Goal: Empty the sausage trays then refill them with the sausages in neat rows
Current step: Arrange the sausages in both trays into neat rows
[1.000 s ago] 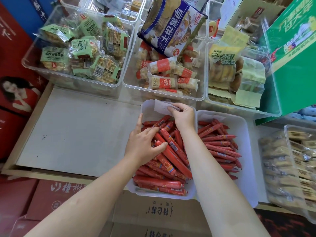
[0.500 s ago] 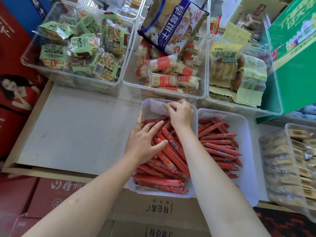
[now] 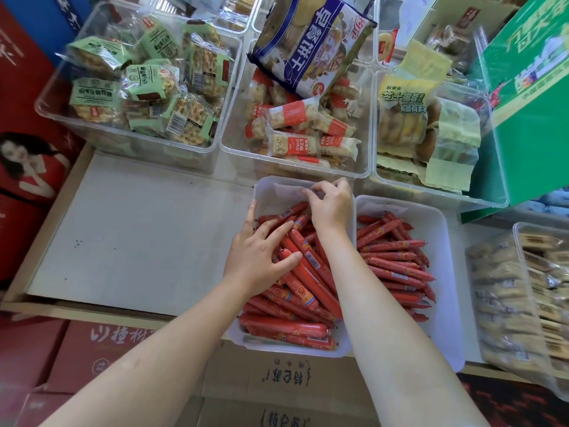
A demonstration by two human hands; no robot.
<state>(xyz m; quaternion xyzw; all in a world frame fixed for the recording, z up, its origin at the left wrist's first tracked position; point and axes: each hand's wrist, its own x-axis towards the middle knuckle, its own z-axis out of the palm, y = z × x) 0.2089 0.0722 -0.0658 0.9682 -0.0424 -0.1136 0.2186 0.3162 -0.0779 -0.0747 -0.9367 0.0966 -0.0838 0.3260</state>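
Shop: bins of packaged snacks

Bare desk left of the left sausage tray gives open room; clear snack bins wall the far side, the right sausage tray touches it, and a green box looms far right

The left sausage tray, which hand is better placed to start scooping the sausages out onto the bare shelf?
Left, probably. The left hand already lies spread on the sausages, next to the bare shelf. The right hand is busy pinching the paper slip at the far end of the tray.
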